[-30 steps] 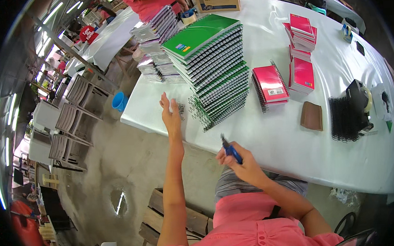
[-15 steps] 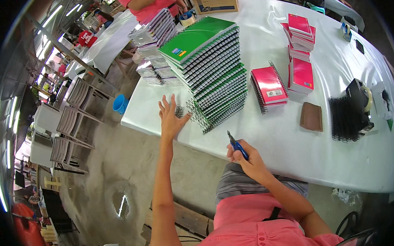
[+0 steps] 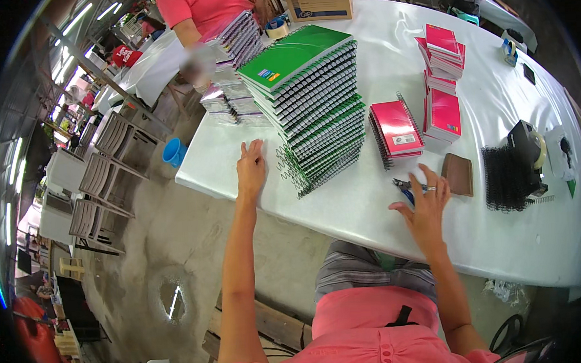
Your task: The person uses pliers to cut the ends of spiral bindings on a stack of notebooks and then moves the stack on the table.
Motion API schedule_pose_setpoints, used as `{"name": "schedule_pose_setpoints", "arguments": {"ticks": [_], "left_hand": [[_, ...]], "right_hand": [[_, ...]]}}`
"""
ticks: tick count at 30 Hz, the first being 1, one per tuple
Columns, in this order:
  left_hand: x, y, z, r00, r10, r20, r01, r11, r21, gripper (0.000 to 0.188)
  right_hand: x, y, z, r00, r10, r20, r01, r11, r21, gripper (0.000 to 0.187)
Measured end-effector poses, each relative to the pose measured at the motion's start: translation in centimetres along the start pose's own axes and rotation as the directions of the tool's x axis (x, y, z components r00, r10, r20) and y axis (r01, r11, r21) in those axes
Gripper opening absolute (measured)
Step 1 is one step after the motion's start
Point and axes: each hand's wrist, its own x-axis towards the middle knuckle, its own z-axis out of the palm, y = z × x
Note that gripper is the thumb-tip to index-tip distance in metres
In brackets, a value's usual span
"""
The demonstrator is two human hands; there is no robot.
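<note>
On the white table point(image 3: 292, 214), my left hand point(image 3: 251, 169) rests near the edge, left of a tall stack of green spiral notebooks point(image 3: 297, 56). Its fingers are curled together, and whatever they may hold is hidden. Wire coils stick out from the stack's lower left side. My right hand point(image 3: 428, 204) is open, thumb and fingers apart, with a ring on one finger. Partly beneath it lies a pair of small cutting pliers point(image 3: 402, 185) with dark jaws and blue handles. Just beyond are pink spiral notebooks point(image 3: 396, 126), and a brown wallet-like pouch point(image 3: 458, 175) sits beside the fingers.
Further back are stacked pink notebooks point(image 3: 443, 111), wrapped notebooks point(image 3: 237, 40) and a cardboard box point(image 3: 317, 1). Black wire coils point(image 3: 504, 177) and a tape dispenser point(image 3: 528, 149) lie at the right. Another person point(image 3: 206, 15) stands across the table. A blue bucket point(image 3: 174, 152) is on the floor.
My right hand has moved right and forward and released the pliers onto the table. My spread left hand has curled closed, and the small loose coil beside it no longer shows.
</note>
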Motion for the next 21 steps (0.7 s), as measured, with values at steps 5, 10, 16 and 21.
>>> {"name": "schedule_pose_setpoints", "arguments": {"ticks": [5, 10, 16, 21], "left_hand": [[-0.8, -1.3, 0.1, 0.951, -0.062, -0.302, 0.037, 0.996, -0.085, 0.039], [-1.5, -1.1, -0.6, 0.883, -0.409, -0.228, 0.298, 0.866, -0.402, 0.043], [-2.5, 0.3, -1.9, 0.813, -0.58, 0.053, 0.452, 0.571, -0.685, 0.043], [-3.7, -0.6, -3.4, 0.854, -0.521, 0.006, 0.265, 0.423, -0.867, 0.044]], "right_hand": [[-0.4, -9.3, 2.5, 0.952, -0.16, 0.261, -0.221, 0.231, 0.947, 0.018], [1.5, -21.0, 7.6, 0.889, -0.332, 0.317, -0.122, 0.496, 0.86, 0.064], [7.9, -25.8, 14.6, 0.994, -0.091, 0.066, 0.023, 0.742, 0.67, 0.076], [9.7, -29.5, 18.4, 0.943, -0.297, 0.148, -0.043, 0.334, 0.942, 0.071]]}}
